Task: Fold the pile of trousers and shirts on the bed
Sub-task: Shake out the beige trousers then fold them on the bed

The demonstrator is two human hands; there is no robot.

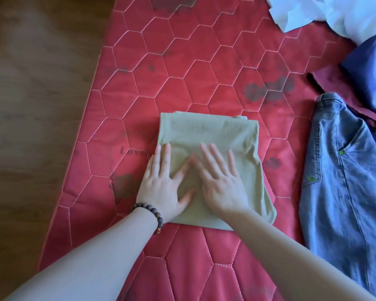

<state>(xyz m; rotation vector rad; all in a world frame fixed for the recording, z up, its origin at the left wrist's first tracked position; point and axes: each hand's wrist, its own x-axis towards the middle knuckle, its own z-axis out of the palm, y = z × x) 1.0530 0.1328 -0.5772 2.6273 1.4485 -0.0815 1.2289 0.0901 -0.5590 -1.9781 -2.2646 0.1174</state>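
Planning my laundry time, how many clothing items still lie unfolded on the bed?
4 in view: white garment at top right, blue one below it, maroon one tucked underneath, jeans on the right. More may lie out of frame.

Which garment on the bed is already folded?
The olive-green garment, a neat rectangle pressed flat under both hands. The blue jeans, white garment and blue garment lie loose at the right.

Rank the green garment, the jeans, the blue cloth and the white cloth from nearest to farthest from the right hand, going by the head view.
1. Green folded garment: directly under the right hand, which presses on it.
2. Jeans: to its right on the bed.
3. Blue cloth: farther right and up.
4. White cloth: top right corner.
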